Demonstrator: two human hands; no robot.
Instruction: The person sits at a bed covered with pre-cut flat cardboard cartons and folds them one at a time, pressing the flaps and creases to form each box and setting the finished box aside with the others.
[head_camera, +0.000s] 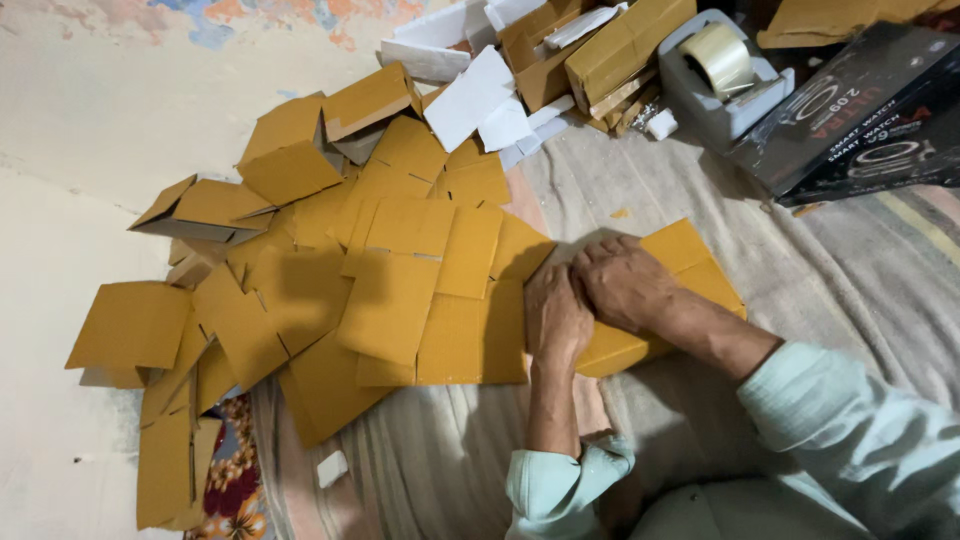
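Note:
A small brown cardboard box lies on the striped cloth in front of me. My left hand presses on its left end, fingers curled over the edge. Beside it, my right hand lies across the top of the same box, fingers closed over it. Directly left of the hands, several flat unfolded cardboard blanks overlap each other. Both sleeves are pale green.
Folded brown boxes lie heaped at the upper left by the wall. More boxes and white card pieces pile at the top. A grey tape dispenser and black printed boxes sit at the upper right.

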